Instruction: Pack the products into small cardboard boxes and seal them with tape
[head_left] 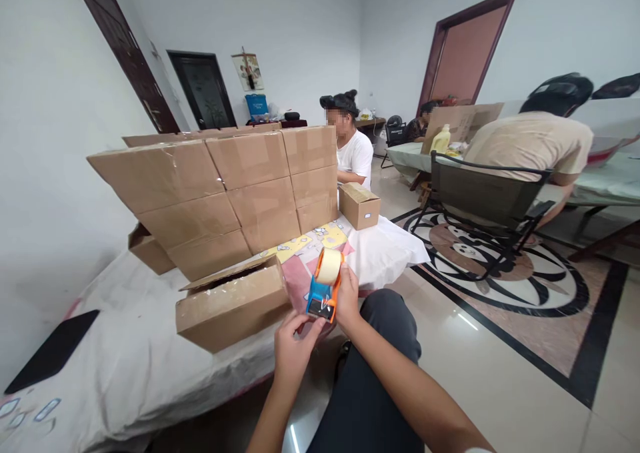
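A blue and orange tape dispenser (320,289) with a roll of pale tape (331,266) on it is held up over the table's near edge. My right hand (349,297) is wrapped round its right side. At the dispenser's lower end, the fingers of my left hand (295,336) pinch close to the cutting edge; whether they hold the tape's end I cannot make out. Just left of my hands lies a cardboard box (233,309), its top flap slightly raised with a dark gap beneath.
Stacked cardboard boxes (260,186) form a wall across the table (150,366). A smaller box (359,207) stands at the far right corner. A black flat pad (55,349) lies at left. One person in white (355,156) sits behind the boxes; another occupies a chair (485,186) at right.
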`<action>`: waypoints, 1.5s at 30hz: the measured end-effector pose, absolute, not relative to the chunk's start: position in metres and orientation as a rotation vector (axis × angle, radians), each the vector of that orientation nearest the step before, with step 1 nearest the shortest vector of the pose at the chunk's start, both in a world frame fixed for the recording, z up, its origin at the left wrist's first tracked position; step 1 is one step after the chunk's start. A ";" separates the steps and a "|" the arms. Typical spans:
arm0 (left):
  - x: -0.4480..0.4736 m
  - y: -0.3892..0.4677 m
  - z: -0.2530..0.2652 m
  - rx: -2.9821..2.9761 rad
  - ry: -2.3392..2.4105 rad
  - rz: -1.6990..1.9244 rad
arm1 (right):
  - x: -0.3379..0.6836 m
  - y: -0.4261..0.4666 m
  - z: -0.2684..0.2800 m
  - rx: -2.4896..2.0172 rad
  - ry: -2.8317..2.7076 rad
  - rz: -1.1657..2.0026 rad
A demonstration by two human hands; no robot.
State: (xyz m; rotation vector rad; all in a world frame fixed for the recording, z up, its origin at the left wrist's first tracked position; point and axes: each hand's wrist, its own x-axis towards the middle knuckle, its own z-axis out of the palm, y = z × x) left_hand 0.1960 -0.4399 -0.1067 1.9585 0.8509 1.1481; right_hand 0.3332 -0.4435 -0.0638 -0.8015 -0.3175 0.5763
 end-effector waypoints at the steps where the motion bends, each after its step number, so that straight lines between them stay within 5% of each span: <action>1: 0.196 -0.440 -0.106 1.956 0.855 1.147 | 0.333 -0.443 -0.064 -0.800 -0.315 0.571; 45: 0.198 -0.438 -0.118 1.820 0.765 1.093 | 0.339 -0.439 -0.064 -0.722 -0.268 0.648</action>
